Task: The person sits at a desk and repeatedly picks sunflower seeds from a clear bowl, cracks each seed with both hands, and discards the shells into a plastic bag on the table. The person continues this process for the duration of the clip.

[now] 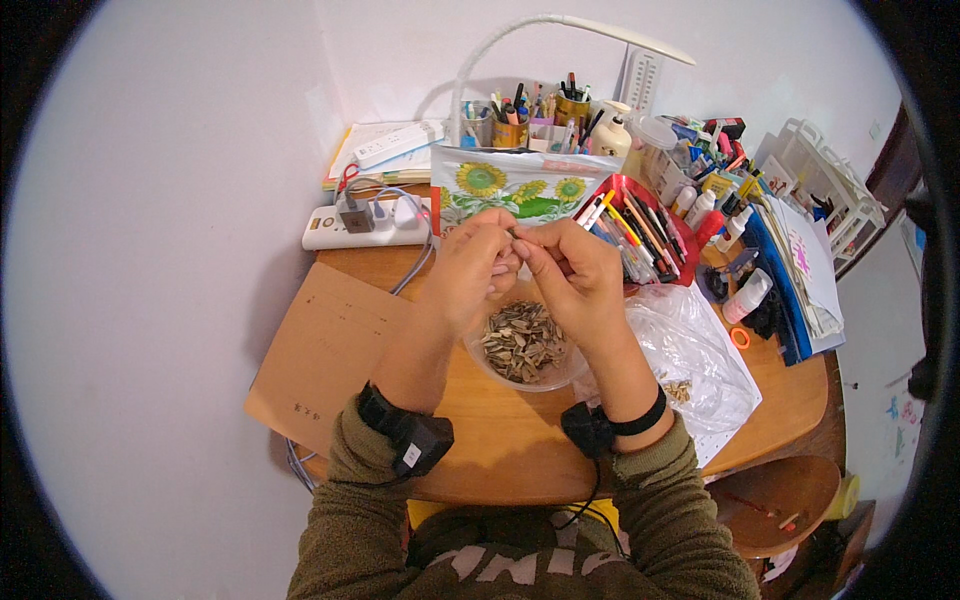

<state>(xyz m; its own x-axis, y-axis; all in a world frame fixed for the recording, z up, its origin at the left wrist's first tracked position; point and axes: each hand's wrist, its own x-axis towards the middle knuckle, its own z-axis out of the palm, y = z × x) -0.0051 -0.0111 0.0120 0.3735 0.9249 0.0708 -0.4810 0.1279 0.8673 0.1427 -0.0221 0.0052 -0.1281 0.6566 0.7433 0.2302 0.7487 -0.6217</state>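
My left hand (480,262) and my right hand (581,281) meet above a clear plastic bowl (536,388). Between their fingertips they pinch a small dark sunflower seed (513,234), mostly hidden by the fingers. The other fingers of the left hand are curled in, and whether they hold anything is hidden. Striped sunflower seeds or hulls (523,341) lie heaped in the bowl. To the right, pale shelled kernels (677,390) rest on a crumpled clear plastic bag (679,337). Behind my hands stands a seed packet (525,184) printed with sunflowers.
A brown paper folder (322,352) lies on the wooden desk (502,450) at left, below a power strip (322,229) with plugged-in chargers. A red pouch of pens (637,229), small bottles (746,296) and a blue folder (780,292) crowd the right. A lamp (570,21) arches overhead.
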